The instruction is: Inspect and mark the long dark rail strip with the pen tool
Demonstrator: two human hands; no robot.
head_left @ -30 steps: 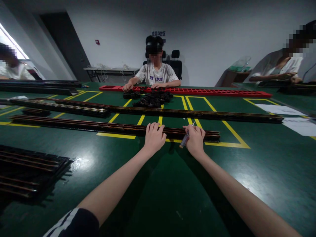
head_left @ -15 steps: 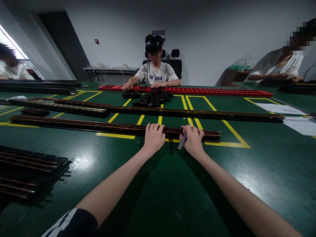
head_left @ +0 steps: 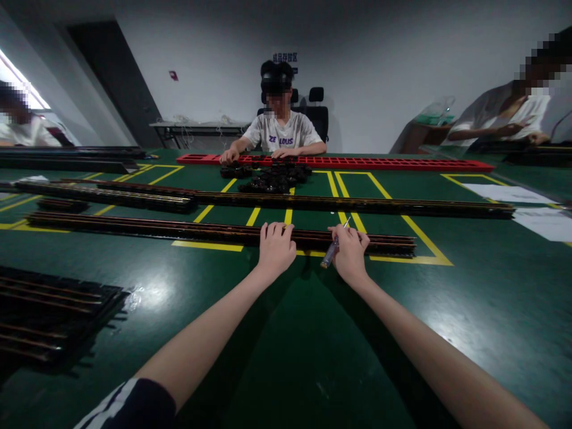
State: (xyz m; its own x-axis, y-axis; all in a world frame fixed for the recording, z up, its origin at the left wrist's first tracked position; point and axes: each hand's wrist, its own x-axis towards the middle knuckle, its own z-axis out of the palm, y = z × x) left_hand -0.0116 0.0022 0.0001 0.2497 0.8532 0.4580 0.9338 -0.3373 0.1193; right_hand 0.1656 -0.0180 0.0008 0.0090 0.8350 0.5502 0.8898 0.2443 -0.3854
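Green table (head_left: 286,357), yellow taped lines; white walls, dark doorway far left. Long dark rail (head_left: 179,229) lies across table. Left hand (head_left: 276,249) flat on rail, fingers draped over, holding nothing. Right hand (head_left: 350,255) just beside it on rail, closed round small screwdriver (head_left: 333,249), tip up. Beyond rail: second rail (head_left: 357,205), pile of black parts (head_left: 274,177), red tray (head_left: 379,164), person opposite. Shirt print partly legible: "ZE...LOUS". Blue wall sign too small to read. Black stack (head_left: 49,316) cut off at left.

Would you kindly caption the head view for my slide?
Left hand presses a long dark rail; right hand holds a screwdriver.
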